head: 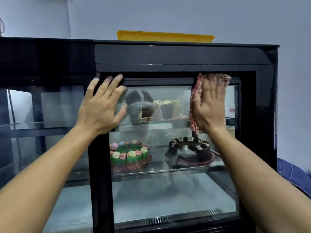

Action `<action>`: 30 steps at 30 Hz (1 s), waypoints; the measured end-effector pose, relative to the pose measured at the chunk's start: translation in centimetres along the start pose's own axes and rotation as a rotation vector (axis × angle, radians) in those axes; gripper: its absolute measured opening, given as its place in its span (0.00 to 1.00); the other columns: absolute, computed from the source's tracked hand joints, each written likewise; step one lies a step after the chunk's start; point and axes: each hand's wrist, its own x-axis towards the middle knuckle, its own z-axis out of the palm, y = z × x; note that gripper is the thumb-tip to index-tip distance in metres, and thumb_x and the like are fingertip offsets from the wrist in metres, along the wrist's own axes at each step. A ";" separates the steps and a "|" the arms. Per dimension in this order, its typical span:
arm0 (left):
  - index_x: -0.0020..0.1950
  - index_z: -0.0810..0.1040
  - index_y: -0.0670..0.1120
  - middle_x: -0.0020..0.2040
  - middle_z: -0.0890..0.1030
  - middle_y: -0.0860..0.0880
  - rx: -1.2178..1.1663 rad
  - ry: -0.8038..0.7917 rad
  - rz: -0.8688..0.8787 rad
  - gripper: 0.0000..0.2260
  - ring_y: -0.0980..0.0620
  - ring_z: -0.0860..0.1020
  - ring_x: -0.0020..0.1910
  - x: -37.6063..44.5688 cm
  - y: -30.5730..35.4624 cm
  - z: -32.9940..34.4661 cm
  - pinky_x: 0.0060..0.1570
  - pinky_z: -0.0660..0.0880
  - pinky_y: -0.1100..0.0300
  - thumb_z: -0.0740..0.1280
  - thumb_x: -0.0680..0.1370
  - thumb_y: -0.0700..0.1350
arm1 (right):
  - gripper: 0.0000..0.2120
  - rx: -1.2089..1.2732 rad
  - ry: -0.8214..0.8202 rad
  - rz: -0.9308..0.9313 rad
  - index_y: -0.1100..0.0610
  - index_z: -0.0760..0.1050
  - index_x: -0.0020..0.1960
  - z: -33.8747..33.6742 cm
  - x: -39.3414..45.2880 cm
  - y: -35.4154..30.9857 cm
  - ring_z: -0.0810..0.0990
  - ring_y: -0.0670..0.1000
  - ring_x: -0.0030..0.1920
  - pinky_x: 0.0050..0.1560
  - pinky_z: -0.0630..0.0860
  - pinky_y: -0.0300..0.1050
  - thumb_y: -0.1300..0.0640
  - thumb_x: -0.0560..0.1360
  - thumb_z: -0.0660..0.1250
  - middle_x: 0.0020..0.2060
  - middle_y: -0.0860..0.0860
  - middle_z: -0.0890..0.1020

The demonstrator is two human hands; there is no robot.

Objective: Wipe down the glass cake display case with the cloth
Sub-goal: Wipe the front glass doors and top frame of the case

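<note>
Display case (183, 56): black-framed glass cake cabinet directly ahead of the person, filling most of the view; its front pane (168, 190) stands upright, taller than wide, and runs well below both hands
Wall (168, 14): pale, behind the case
Yellow tray (165, 37): lies flat on the case's top, towards the back
Green cake (129, 155): middle shelf, left side; ringed with rosettes
Chocolate cake (190, 151): same shelf, right side; a wedge appears missing
Cake slices (166, 109): upper shelf, standing in a row between the two hands
Left hand (102, 105): fingers spread and flat; it rests on the pane's upper left, fingertips reaching onto the black frame; seemingly bracing
Right hand (210, 105): fingers straight, palm pressing the cloth to the glass at the pane's upper right, just under the top frame
Cloth (195, 105): red-and-white patterned; trapped between right palm and glass, edges showing left of and above the hand
Key relation: right hand carries the cloth at the top corner; unwiped glass likely lies leftward and downward, so strokes would travel that way
</note>
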 end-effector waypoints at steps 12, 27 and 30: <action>0.84 0.61 0.48 0.82 0.66 0.45 0.084 0.032 -0.010 0.28 0.41 0.65 0.80 -0.2 0.1 0.5 0.81 0.53 0.41 0.53 0.86 0.59 | 0.33 0.001 -0.011 -0.232 0.56 0.53 0.85 3.5 -1.5 -15.5 0.48 0.60 0.84 0.83 0.46 0.62 0.43 0.84 0.49 0.84 0.57 0.53; 0.86 0.46 0.44 0.86 0.44 0.44 -0.079 0.078 -0.356 0.38 0.39 0.43 0.84 -0.2 0.5 0.3 0.80 0.38 0.36 0.56 0.83 0.62 | 0.32 0.062 0.154 0.547 0.57 0.46 0.86 1.8 -2.3 -4.4 0.44 0.60 0.84 0.83 0.41 0.60 0.47 0.83 0.42 0.85 0.55 0.47; 0.86 0.48 0.45 0.86 0.46 0.45 -0.103 0.080 -0.410 0.37 0.38 0.43 0.84 -0.2 0.5 0.5 0.80 0.38 0.37 0.55 0.82 0.61 | 0.31 -0.023 0.065 0.072 0.56 0.42 0.85 3.3 -3.4 -9.0 0.43 0.58 0.84 0.83 0.41 0.58 0.48 0.85 0.44 0.85 0.55 0.44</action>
